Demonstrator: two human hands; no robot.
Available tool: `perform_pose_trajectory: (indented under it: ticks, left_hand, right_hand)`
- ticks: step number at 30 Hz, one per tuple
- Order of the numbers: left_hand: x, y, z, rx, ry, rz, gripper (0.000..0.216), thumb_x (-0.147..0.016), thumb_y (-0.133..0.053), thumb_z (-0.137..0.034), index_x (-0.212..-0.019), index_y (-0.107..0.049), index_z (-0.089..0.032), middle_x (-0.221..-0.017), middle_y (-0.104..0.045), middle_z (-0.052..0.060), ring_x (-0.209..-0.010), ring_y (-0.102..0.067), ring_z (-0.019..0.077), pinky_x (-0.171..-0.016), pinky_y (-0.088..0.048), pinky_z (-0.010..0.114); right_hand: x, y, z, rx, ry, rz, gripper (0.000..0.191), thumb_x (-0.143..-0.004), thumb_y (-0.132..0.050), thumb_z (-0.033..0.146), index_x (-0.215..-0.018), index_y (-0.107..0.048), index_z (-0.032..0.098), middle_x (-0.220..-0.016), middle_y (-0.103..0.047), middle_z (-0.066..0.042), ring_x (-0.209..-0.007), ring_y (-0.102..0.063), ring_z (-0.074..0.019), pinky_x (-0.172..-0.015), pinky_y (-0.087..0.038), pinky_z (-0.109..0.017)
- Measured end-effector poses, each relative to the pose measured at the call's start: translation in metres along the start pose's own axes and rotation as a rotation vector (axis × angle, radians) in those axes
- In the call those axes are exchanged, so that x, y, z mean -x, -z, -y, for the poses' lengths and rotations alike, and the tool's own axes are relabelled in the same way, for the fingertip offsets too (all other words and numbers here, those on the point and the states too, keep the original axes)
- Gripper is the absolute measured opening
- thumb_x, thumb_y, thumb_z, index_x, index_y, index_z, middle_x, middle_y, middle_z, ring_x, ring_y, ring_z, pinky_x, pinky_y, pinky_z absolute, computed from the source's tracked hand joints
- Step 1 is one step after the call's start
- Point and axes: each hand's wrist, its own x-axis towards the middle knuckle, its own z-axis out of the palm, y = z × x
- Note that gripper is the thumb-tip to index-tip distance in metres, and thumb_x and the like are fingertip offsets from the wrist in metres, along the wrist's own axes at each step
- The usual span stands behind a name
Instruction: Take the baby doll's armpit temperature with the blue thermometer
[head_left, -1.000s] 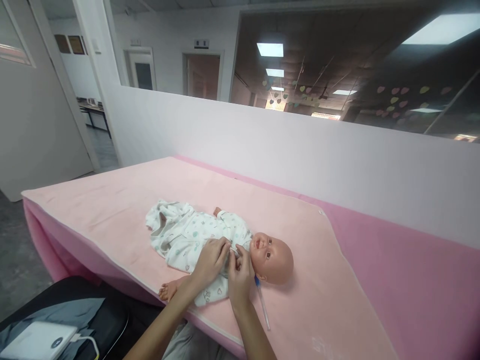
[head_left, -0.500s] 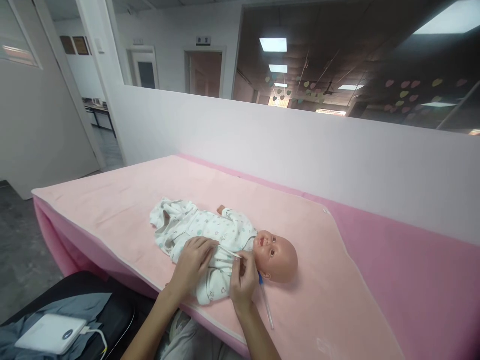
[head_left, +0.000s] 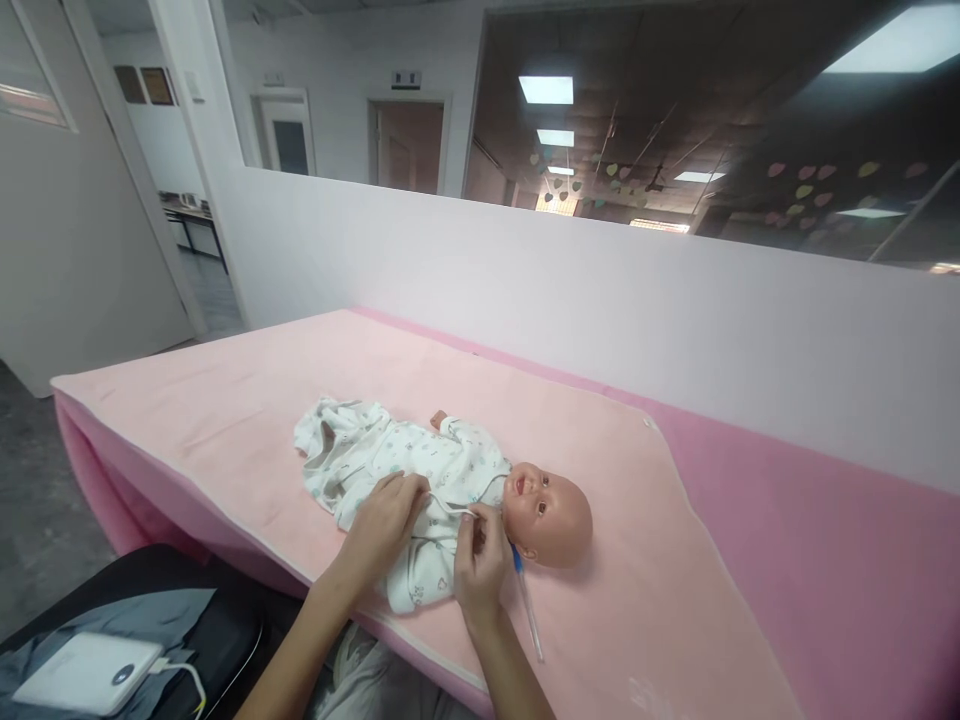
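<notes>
A baby doll (head_left: 553,518) lies on its back with its head to the right, dressed in a white patterned baby outfit (head_left: 439,455). My left hand (head_left: 388,515) is closed on the outfit's front, its fingertips pinching the cloth. Close to the doll's neck, my right hand (head_left: 480,562) pinches the same garment's white edge or tie. Between both hands that white strip runs in a loose curve. One small doll hand (head_left: 438,420) pokes out of the far sleeve. The legs are hidden under bunched cloth at the left.
A pink padded sheet (head_left: 247,420) covers the table. Beside the doll's head lies a thin clear stick with a blue end (head_left: 529,610). At lower left, a white power bank (head_left: 86,675) with a cable rests on grey cloth over a black seat. A white wall (head_left: 525,280) rises behind.
The white strip between my hands has gone from nearly straight to a slack curve. Both hands keep their grip in almost the same spot. The view has shifted slightly.
</notes>
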Motion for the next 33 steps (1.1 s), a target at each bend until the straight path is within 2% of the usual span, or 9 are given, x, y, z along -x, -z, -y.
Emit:
perform_pose_trajectory:
  ticks: [5, 11, 14, 21, 26, 29, 33]
  left_hand:
    - [-0.003, -0.006, 0.008, -0.019, 0.06, -0.005, 0.027, -0.094, -0.029, -0.036, -0.09, -0.052, -0.022, -0.086, -0.064, 0.003, -0.082, -0.057, 0.0196, -0.079, -0.043, 0.036]
    - [0.001, -0.007, 0.008, -0.092, -0.034, 0.015, 0.029, -0.088, -0.045, -0.044, -0.107, -0.059, -0.026, -0.099, -0.066, 0.003, -0.091, -0.058, 0.021, -0.082, -0.044, 0.035]
    - [0.002, -0.005, 0.009, -0.093, -0.055, 0.012, 0.028, -0.089, -0.042, -0.04, -0.103, -0.062, -0.026, -0.096, -0.067, 0.003, -0.088, -0.06, 0.0204, -0.081, -0.044, 0.035]
    - [0.002, -0.004, 0.011, -0.081, -0.039, -0.094, 0.026, -0.09, -0.043, -0.038, -0.095, -0.065, -0.025, -0.095, -0.068, 0.002, -0.087, -0.061, 0.0195, -0.08, -0.044, 0.033]
    - [0.003, -0.002, 0.01, -0.074, -0.015, -0.049, 0.028, -0.091, -0.04, -0.037, -0.095, -0.066, -0.026, -0.086, -0.067, 0.001, -0.075, -0.059, 0.017, -0.074, -0.042, 0.032]
    - [0.002, 0.001, 0.011, -0.065, -0.013, -0.039, 0.025, -0.091, -0.042, -0.036, -0.093, -0.064, -0.026, -0.087, -0.067, 0.001, -0.079, -0.058, 0.0174, -0.077, -0.04, 0.034]
    - [0.002, 0.006, 0.017, -0.083, -0.025, -0.03, 0.02, -0.088, -0.046, -0.035, -0.096, -0.06, -0.024, -0.098, -0.065, 0.001, -0.094, -0.056, 0.0197, -0.09, -0.035, 0.039]
  right_hand:
    - [0.0, 0.001, 0.003, -0.016, -0.032, 0.015, 0.015, -0.087, -0.044, 0.024, -0.088, -0.056, 0.016, -0.066, -0.057, -0.001, -0.052, -0.05, -0.0096, -0.049, -0.042, -0.02]
    - [-0.001, 0.002, 0.007, -0.005, -0.036, 0.016, 0.014, -0.087, -0.044, 0.022, -0.089, -0.056, 0.016, -0.068, -0.057, -0.001, -0.055, -0.051, -0.0099, -0.052, -0.043, -0.02]
    - [-0.001, 0.003, 0.008, -0.006, -0.034, 0.018, 0.014, -0.088, -0.042, 0.022, -0.088, -0.055, 0.016, -0.07, -0.058, -0.002, -0.058, -0.053, -0.0105, -0.055, -0.043, -0.02]
    - [0.001, 0.004, 0.007, -0.048, -0.072, 0.016, 0.015, -0.089, -0.042, 0.024, -0.088, -0.055, 0.016, -0.069, -0.058, -0.002, -0.056, -0.052, -0.0104, -0.052, -0.042, -0.02]
    - [0.002, 0.003, 0.005, -0.065, -0.081, 0.003, 0.015, -0.089, -0.042, 0.024, -0.09, -0.055, 0.016, -0.071, -0.058, -0.002, -0.058, -0.052, -0.0104, -0.053, -0.043, -0.02]
    - [0.004, 0.002, 0.002, -0.054, -0.075, 0.001, 0.014, -0.088, -0.044, 0.024, -0.091, -0.055, 0.016, -0.072, -0.059, -0.003, -0.06, -0.053, -0.0108, -0.055, -0.044, -0.02]
    - [0.006, 0.002, -0.003, -0.059, -0.114, -0.053, 0.015, -0.088, -0.044, 0.026, -0.092, -0.055, 0.016, -0.071, -0.059, -0.003, -0.06, -0.054, -0.0117, -0.056, -0.045, -0.022]
